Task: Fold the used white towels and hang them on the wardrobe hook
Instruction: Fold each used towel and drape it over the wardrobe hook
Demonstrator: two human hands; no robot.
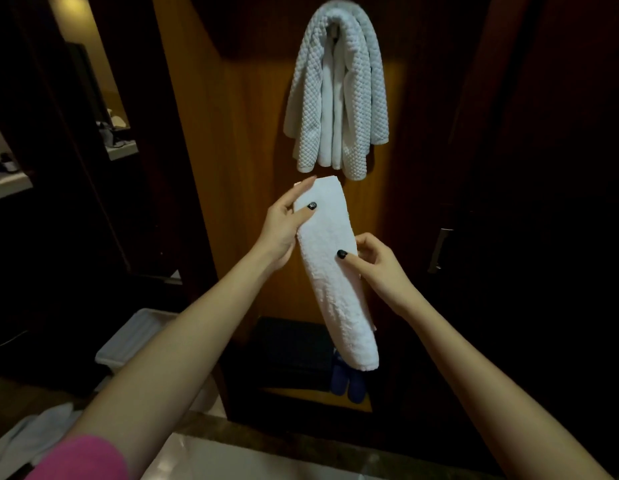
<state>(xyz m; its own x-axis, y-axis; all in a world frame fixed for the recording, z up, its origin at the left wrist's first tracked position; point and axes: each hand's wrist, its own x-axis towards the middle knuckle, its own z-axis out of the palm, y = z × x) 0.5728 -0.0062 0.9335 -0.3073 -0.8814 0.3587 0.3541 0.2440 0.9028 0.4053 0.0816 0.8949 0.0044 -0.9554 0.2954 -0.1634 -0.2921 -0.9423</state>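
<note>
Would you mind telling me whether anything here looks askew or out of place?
Only slightly: the waffle towel on the hook hangs unevenly, its edges at different heights. The folded towel in both hands looks neat.

head-height view, seemingly close, facing wardrobe point(232, 140)

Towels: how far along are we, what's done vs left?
Done: towels already hang over the hook on the wooden wardrobe panel. In hand: a folded white towel, held just below them, left hand near its top, right hand at its middle. Left: hang this one. Pale cloth at lower left may be another towel; cannot tell.
</note>
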